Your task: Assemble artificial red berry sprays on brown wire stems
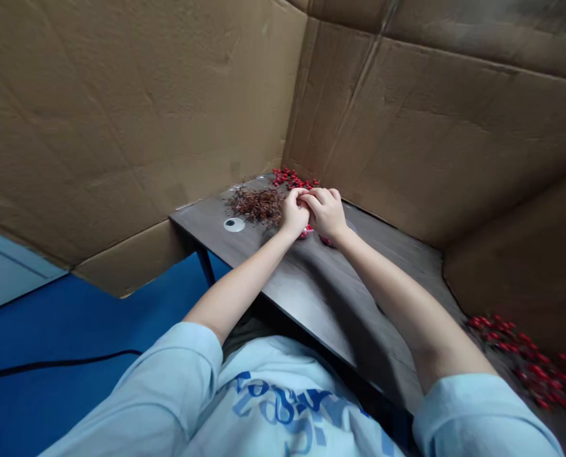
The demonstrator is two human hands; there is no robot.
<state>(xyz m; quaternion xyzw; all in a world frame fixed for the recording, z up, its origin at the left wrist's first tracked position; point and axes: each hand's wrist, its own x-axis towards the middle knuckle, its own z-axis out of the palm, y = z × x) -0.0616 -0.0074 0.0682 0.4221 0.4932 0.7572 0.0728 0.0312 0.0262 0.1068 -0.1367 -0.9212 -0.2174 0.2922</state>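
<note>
My left hand [295,213] and my right hand [325,212] meet above the dark wood-grain table [321,285], fingers curled and touching each other. Whatever lies between them is hidden. Just behind my hands are a cluster of red berries [292,179] on thin stems and a tangled heap of dried brown twigs [256,206], which touches my left hand. Red berries [305,233] also show beneath my hands. A larger spray of red berries [525,362] lies at the far right, well away from both hands.
A white disc with a dark centre [234,225] lies on the table left of the twigs. Creased cardboard sheets [121,114] wall off the back and sides. The table's near edge drops to a blue floor [73,324] crossed by a black cable [58,363].
</note>
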